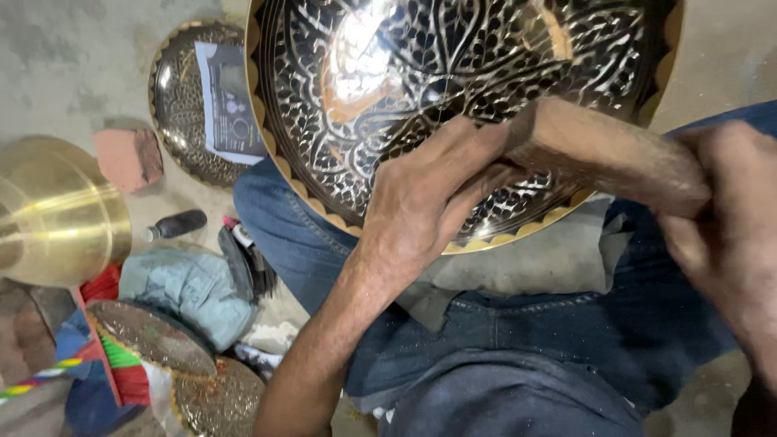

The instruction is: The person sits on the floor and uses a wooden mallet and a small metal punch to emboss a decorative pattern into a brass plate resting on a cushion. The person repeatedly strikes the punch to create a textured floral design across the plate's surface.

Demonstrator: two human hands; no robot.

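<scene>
Here, a large engraved brass plate [453,89] with a dark, leaf-patterned face and scalloped golden rim is propped on the person's lap, resting against a grey cloth [558,259] spread over blue jeans. A brown wooden block [603,150] is held across the plate's lower edge. The left hand [429,194] is laid on the plate, its fingers curled against the block's near end. The right hand [728,218] is closed around the block's other end, blurred. On the floor beside the lap, a plain brass bowl [57,210], a second engraved plate [190,101] and a small dark bottle [174,225] are seen.
</scene>
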